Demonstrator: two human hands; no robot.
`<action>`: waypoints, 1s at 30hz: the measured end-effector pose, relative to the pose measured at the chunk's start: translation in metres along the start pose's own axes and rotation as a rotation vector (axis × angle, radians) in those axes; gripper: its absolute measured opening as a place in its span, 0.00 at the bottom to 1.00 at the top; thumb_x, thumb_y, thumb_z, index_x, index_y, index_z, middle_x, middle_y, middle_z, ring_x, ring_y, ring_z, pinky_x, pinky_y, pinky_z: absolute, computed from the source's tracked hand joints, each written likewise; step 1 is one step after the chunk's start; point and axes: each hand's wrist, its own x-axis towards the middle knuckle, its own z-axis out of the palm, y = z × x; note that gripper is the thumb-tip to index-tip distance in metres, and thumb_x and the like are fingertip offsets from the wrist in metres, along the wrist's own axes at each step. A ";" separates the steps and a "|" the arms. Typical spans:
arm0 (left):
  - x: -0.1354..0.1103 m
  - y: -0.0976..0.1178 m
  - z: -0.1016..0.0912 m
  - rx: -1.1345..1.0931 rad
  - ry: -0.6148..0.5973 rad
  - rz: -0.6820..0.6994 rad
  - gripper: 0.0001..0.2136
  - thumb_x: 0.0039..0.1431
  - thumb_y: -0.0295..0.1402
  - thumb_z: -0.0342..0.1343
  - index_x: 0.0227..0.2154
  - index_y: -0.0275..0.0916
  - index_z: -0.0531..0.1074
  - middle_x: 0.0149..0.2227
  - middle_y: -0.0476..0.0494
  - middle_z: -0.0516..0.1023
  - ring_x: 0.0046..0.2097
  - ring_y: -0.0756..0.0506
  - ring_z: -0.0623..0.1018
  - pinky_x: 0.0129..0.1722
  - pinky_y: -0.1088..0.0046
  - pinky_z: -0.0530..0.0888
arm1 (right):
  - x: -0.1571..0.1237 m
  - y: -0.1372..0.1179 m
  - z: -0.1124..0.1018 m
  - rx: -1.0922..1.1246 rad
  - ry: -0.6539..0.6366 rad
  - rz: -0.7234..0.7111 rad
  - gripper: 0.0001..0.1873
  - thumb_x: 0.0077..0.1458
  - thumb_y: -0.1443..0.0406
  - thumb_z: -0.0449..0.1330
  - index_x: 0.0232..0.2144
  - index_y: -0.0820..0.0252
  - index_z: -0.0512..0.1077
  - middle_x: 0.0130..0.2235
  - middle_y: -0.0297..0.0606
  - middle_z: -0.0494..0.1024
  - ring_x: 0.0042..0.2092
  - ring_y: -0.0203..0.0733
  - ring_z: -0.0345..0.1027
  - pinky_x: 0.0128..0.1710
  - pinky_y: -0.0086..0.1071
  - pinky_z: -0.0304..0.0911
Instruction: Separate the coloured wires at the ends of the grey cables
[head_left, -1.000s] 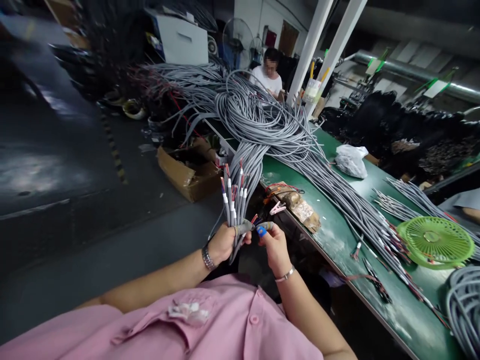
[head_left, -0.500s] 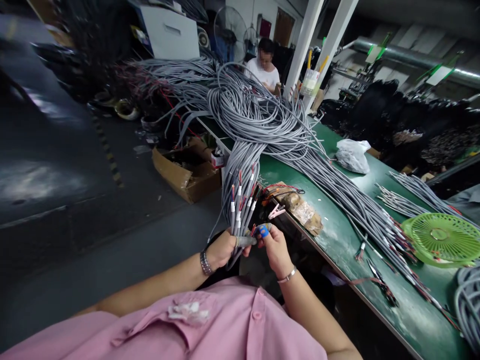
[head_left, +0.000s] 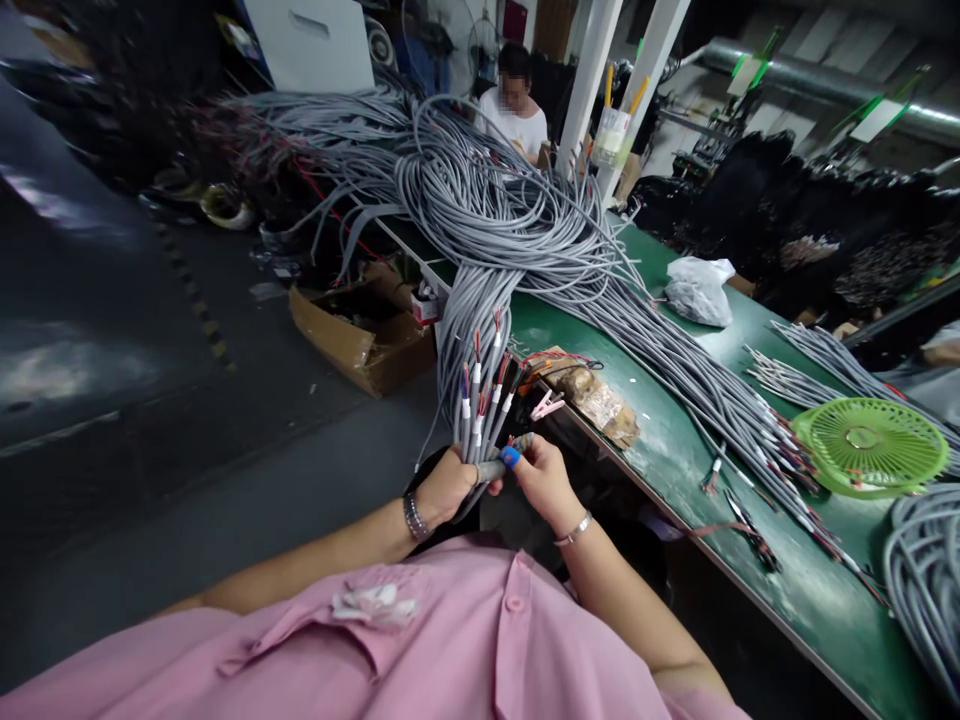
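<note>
My left hand (head_left: 448,487) is closed round a bunch of grey cable ends (head_left: 480,400) that stand up from the fist, each tipped with white sleeves and red and dark wires. My right hand (head_left: 541,478), with a blue cap on one fingertip and grey wraps on others, pinches one cable end just right of the left hand. These cables hang down from a big heap of grey cables (head_left: 487,210) on the green bench (head_left: 675,440). Both wrists wear bracelets.
A taped block with a pink clip (head_left: 592,395) sits at the bench edge. A green fan grille (head_left: 870,445), a white bag (head_left: 697,290) and more cable bundles lie on the bench. An open cardboard box (head_left: 360,330) stands on the floor. Another person (head_left: 514,105) sits beyond the heap.
My view has tipped downward a little. Both hands stay together on the cable ends, and the right fingers have shifted slightly along the end they pinch.
</note>
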 end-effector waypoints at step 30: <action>0.008 -0.002 0.002 -0.207 0.240 -0.035 0.08 0.36 0.28 0.66 0.22 0.33 0.74 0.19 0.48 0.74 0.21 0.50 0.73 0.21 0.76 0.72 | 0.003 0.003 0.001 0.179 0.035 0.082 0.16 0.48 0.54 0.64 0.33 0.60 0.70 0.26 0.29 0.69 0.25 0.31 0.59 0.24 0.27 0.58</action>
